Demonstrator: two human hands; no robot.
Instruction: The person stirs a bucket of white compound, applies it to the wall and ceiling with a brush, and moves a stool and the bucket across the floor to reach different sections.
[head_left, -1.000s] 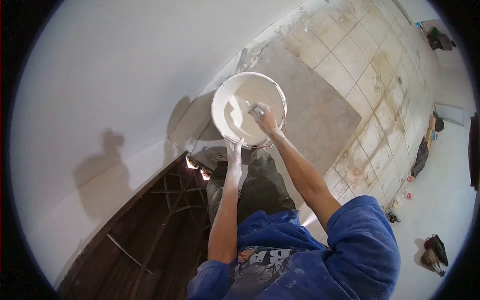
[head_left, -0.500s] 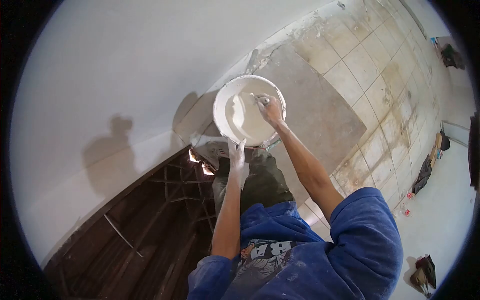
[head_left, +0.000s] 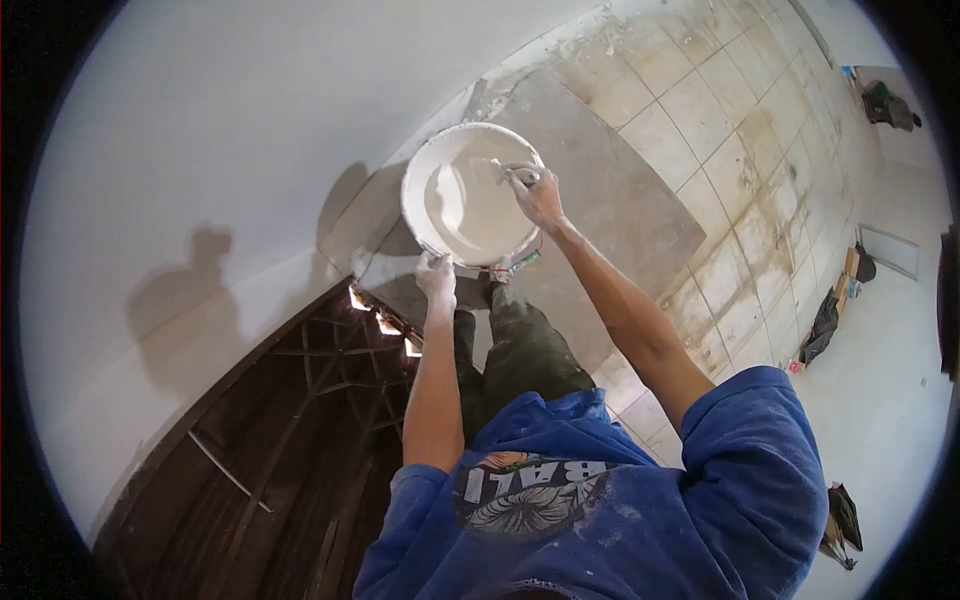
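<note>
A white bucket (head_left: 412, 175) half full of pale plaster stands on the floor below me, next to the white wall. My left hand (head_left: 436, 274), coated in white, grips the bucket's near rim. My right hand (head_left: 540, 197) is closed on the handle of a putty knife (head_left: 508, 172) whose blade dips into the plaster at the bucket's far right side. My legs in dark trousers and my blue shirt fill the lower middle.
A grey board (head_left: 610, 200) lies under the bucket on a stained tiled floor (head_left: 740, 120). A dark wooden frame (head_left: 290, 420) leans at lower left. Bags and clutter (head_left: 825, 320) lie along the far right wall.
My left hand moved from an open touch under the rim to a grip on the rim's left side. My right hand swept the knife toward the bucket's right edge. The view shifted slightly.
</note>
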